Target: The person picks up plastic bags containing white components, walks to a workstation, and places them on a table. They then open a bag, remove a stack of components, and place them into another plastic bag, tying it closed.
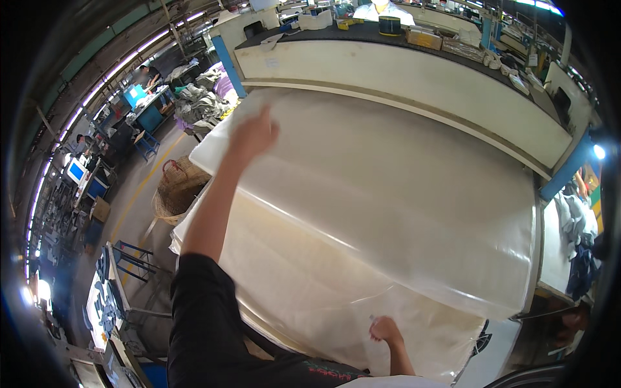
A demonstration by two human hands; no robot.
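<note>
Reaches far left with the left hand (255,134), blurred but seemingly open with a finger extended, and curls the right hand (387,330) closed above pale cloth (310,258), too small to tell if around anything. Find beneath the left hand a glossy sheet (388,194), spread across that cloth toward the long shelf (388,76). Likely handles as light, limp and slippery: best taken by two spread points along the near edge.

Sheet (388,187) under left hand (254,134): plain off-white
Layer (291,258) under right hand (386,330): cream
Basket (163,202) left of left hand: tan weave, red handle (172,161)
</note>
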